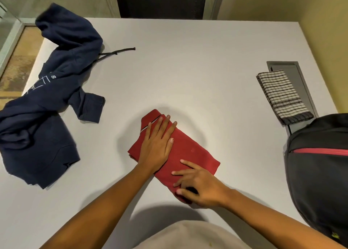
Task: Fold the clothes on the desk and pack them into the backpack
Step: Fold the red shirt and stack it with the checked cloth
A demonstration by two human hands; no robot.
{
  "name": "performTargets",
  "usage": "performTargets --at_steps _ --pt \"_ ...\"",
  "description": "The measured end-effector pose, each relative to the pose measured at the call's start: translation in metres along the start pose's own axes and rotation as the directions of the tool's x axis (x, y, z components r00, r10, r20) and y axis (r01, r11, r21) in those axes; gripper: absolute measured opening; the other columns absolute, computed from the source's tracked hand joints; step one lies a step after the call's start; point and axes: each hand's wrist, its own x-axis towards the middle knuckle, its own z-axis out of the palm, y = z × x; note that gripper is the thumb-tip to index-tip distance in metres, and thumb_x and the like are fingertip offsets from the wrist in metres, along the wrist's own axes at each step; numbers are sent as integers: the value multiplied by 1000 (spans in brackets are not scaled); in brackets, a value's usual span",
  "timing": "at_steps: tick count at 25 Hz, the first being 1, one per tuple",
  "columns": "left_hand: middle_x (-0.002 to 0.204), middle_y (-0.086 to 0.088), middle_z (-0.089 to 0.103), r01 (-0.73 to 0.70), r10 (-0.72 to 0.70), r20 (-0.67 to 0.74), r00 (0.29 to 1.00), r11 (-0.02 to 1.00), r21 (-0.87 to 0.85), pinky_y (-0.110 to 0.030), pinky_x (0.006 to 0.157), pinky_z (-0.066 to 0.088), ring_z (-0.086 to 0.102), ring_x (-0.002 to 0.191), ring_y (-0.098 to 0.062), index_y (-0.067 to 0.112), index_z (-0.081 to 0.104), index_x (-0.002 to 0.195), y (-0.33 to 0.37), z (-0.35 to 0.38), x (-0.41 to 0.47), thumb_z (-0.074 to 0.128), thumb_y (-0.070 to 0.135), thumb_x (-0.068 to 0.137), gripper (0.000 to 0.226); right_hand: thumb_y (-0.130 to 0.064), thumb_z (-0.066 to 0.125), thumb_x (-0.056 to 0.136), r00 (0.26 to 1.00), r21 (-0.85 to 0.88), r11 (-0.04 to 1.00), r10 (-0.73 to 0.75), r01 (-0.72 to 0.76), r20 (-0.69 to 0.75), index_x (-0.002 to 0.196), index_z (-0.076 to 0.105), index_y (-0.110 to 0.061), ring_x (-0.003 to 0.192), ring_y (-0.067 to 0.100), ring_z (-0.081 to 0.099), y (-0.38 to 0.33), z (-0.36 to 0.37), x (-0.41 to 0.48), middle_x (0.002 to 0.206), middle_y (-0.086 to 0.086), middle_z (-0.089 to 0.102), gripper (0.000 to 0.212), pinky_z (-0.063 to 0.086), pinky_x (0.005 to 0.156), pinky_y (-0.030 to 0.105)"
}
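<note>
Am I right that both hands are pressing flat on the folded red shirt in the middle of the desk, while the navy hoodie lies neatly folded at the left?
Not quite: the head view shows the navy hoodie crumpled and unfolded at the left. The rest holds: the left hand and right hand press on the folded red shirt in the middle of the desk.

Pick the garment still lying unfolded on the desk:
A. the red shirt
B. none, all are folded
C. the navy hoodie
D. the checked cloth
C: the navy hoodie sprawls crumpled at the desk's left, while the red shirt is a compact fold under both hands and the checked cloth lies folded by the backpack.
</note>
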Motion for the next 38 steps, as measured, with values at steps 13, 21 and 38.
performTargets --at_steps 13,21,38 --pt "161 -3 14 -73 72 -23 997 997 -18 -51 118 14 10 149 -22 17 22 152 12 6 -5 36 38 96 62 -52 29 100 796 -332 728 504 -600 -334 153 18 -6 150 27 7 12 31 16 161 14 12 72 13 118 53" --pt "160 -2 17 41 -41 -23 999 999 -6 -48 119 12 13 148 -22 21 25 152 20 7 17 36 37 91 64 -24 30 101 539 -30 658 590 -753 -601 148 34 -2 148 25 16 97 -69 -10 157 13 26 52 10 122 41" --pt "159 -7 21 163 -163 -80 983 987 -7 -48 119 12 19 147 -25 18 29 150 24 12 70 27 37 93 61 -19 29 105 435 -213 382 833 -899 -342 154 1 -6 149 34 -2 220 -134 -71 162 12 -2 58 3 122 43"
